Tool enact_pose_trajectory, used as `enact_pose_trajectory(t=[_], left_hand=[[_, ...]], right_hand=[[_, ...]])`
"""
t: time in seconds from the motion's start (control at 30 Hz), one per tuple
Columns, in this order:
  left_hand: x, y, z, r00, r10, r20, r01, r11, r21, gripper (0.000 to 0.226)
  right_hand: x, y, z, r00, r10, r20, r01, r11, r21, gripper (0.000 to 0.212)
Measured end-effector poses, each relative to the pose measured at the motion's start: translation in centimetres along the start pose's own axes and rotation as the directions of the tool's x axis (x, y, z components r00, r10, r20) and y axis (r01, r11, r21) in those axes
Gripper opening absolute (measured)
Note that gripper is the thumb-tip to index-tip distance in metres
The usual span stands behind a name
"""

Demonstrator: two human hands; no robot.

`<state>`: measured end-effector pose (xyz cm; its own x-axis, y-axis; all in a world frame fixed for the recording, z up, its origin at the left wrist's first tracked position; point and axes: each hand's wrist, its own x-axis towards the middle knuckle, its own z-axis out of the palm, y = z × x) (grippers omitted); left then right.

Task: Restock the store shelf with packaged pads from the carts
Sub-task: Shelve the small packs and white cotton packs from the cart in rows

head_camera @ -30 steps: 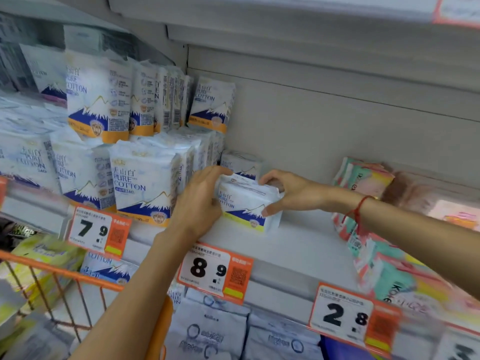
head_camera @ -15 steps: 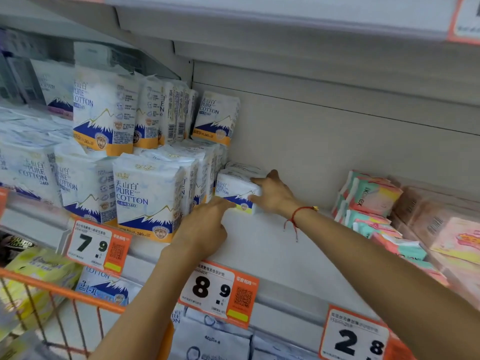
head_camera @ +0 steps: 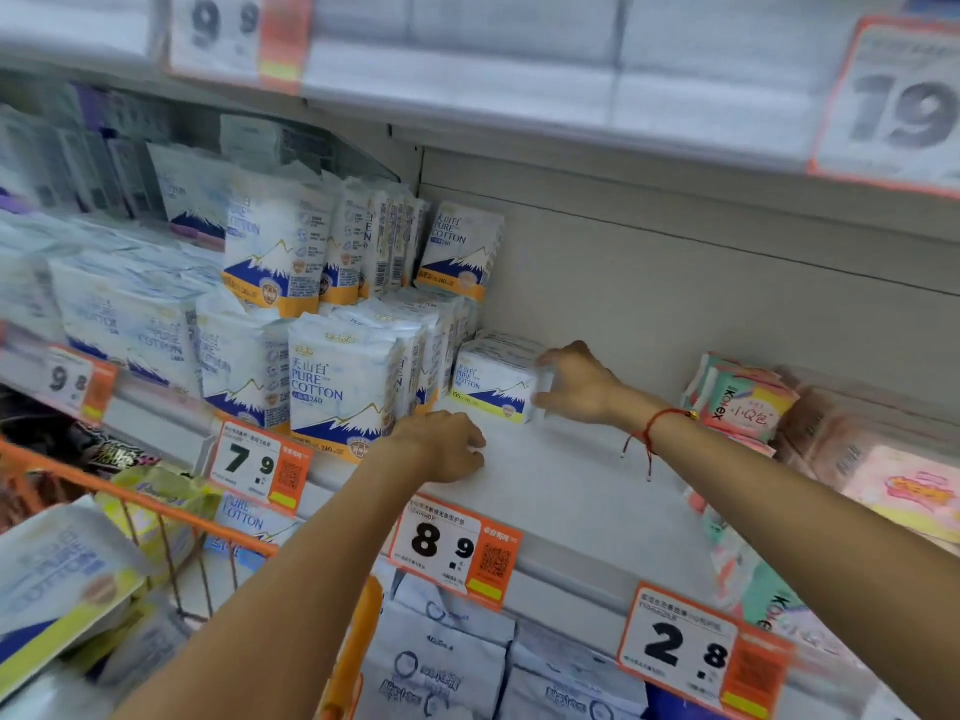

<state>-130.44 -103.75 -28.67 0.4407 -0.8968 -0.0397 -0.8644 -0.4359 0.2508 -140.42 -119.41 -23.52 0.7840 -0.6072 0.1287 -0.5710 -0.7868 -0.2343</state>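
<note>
Since the small pad pack [head_camera: 493, 381] is soft plastic-wrapped cotton, I judge it light and squashy, a little slick, best taken across its short ends rather than pinched at the film. It stands at the back of the shelf [head_camera: 561, 485], just beside the taller Pure Cotton packs [head_camera: 337, 381]. My right hand [head_camera: 576, 384] grips its right end, fingers over the top and thumb below. My left hand [head_camera: 447, 446] rests loosely curled on the shelf, holding nothing. More packs wait in the orange cart [head_camera: 156, 511].

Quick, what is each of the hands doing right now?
Left hand: holds nothing, fingers loosely curled on the shelf.
Right hand: grips the small pack.
</note>
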Motion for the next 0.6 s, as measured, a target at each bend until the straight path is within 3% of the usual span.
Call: enact_pose_trajectory(t=[0.07, 0.23, 0.43, 0.53, 0.6], left_hand=[[-1.6, 0.4, -0.9, 0.999, -0.002, -0.048, 0.001, 1.0, -0.007, 0.042], [-8.9, 0.5, -3.4, 0.944, -0.057, -0.325, 0.012, 0.99, -0.137, 0.028], [-19.9, -1.6, -3.8, 0.803, -0.314, -0.507, 0.211, 0.945, -0.252, 0.03], [-23.9, -3.6, -1.9, 0.775, -0.335, -0.535, 0.321, 0.939, -0.123, 0.033], [-26.2, -5.1, -0.6, 0.717, -0.372, -0.589, 0.432, 0.901, -0.044, 0.043]], right_hand=[[-2.0, -1.1, -0.7, 1.0, -0.029, -0.001, 0.029, 0.999, 0.044, 0.044], [-7.8, -6.1, 0.2, 0.989, -0.146, -0.001, 0.139, 0.94, 0.311, 0.013], [-15.0, -12.6, 5.8, 0.934, -0.358, -0.002, 0.325, 0.847, 0.421, 0.016], [-17.9, -15.4, 8.4, 0.87, -0.488, 0.064, 0.411, 0.792, 0.451, 0.017], [-19.1, -16.6, 9.6, 0.838, -0.537, 0.096, 0.439, 0.769, 0.465, 0.026]])
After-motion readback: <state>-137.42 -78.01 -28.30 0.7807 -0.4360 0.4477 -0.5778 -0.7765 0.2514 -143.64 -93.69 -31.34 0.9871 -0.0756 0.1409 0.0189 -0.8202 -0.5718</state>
